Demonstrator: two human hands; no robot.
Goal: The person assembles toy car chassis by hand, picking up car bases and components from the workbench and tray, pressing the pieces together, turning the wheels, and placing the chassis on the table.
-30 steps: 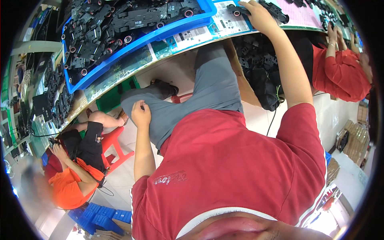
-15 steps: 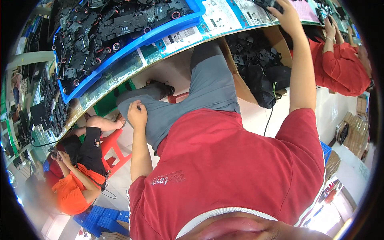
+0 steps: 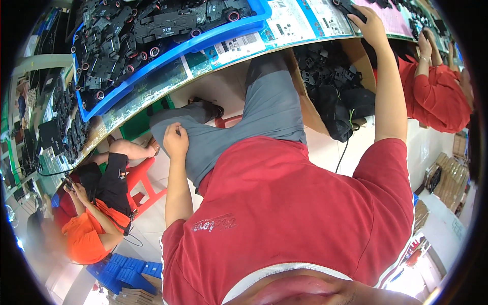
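My left hand [image 3: 176,140] lies on my left thigh, fingers curled in. A small dark spot shows between thumb and fingers; I cannot make out whether it is a thing or a shadow. At the upper right, over the bench edge, my right hand [image 3: 371,26] grips a black plastic toy car chassis [image 3: 347,7] between thumb and fingers. The chassis is partly cut off by the top of the view. To the left, a blue tray [image 3: 168,63] on the bench is heaped with black toy car chassis [image 3: 165,26] with red-ringed wheels.
Printed sheets [image 3: 290,23] cover the bench, with a pink sheet [image 3: 389,20] farther right. Under the bench stands a cardboard box [image 3: 306,101] of black parts. A co-worker in orange [image 3: 91,236] sits at left beside a red stool [image 3: 145,185]; another in red [image 3: 439,96] works at right.
The view has shifted slightly, so the tray sits farther right and higher in the picture. My right hand keeps hold of the chassis; my left hand stays on my thigh.
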